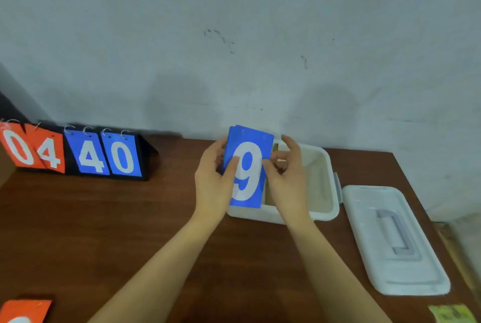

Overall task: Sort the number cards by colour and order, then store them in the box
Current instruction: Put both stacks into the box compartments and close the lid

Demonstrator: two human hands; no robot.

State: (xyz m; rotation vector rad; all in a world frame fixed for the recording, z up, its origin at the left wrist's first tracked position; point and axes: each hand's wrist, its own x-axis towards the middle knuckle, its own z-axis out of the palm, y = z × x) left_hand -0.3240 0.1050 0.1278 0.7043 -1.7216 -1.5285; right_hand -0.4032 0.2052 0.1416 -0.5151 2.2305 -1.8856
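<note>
Now we hold the blue card stack (247, 166) upright, long axis vertical, left hand (213, 179) pinching its left edge, right hand (286, 177) pinching the right; the open box (325, 192) lies directly below and behind our grip.

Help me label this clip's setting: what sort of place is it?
Probably a plain indoor room with a desk: a brown wooden tabletop against a bare scuffed white wall, with a black flip scoreboard on it.

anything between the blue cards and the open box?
Nothing visible. Both hands, left and right, hold the blue cards over the box; its lid lies off to the right.
</note>
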